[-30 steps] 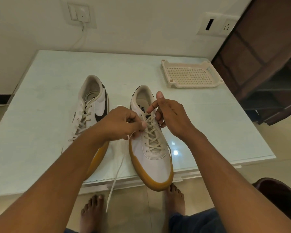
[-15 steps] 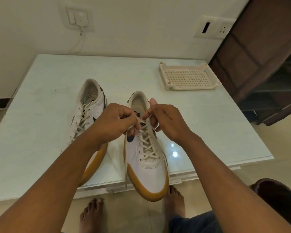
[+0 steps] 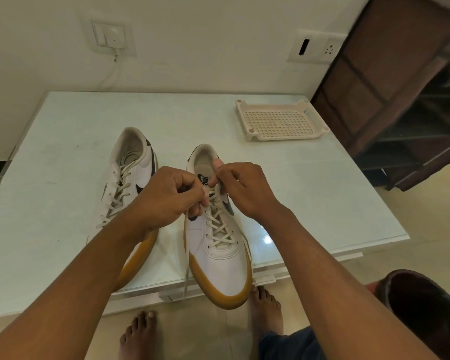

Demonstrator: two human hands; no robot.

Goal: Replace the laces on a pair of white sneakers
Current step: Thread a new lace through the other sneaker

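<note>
Two white sneakers with tan soles stand on the pale glass table (image 3: 63, 157). The left sneaker (image 3: 130, 178) is laced and partly hidden by my left forearm. The right sneaker (image 3: 218, 250) has its toe past the table's front edge. My left hand (image 3: 166, 198) pinches the cream lace (image 3: 220, 224) at the top eyelets on the shoe's left side. My right hand (image 3: 244, 188) pinches the lace on the other side, near the tongue. A loose lace end (image 3: 186, 276) hangs down over the table edge.
A cream perforated plastic tray (image 3: 281, 120) lies at the table's back right. A dark wooden shelf unit (image 3: 400, 100) stands to the right. My bare feet (image 3: 140, 333) are on the tiled floor under the table edge. A dark round object (image 3: 426, 307) sits at lower right.
Both hands have slid up the right sneaker toward its tongue, still pinching the lace. The hanging lace end has swung in close to the shoe's left side.
</note>
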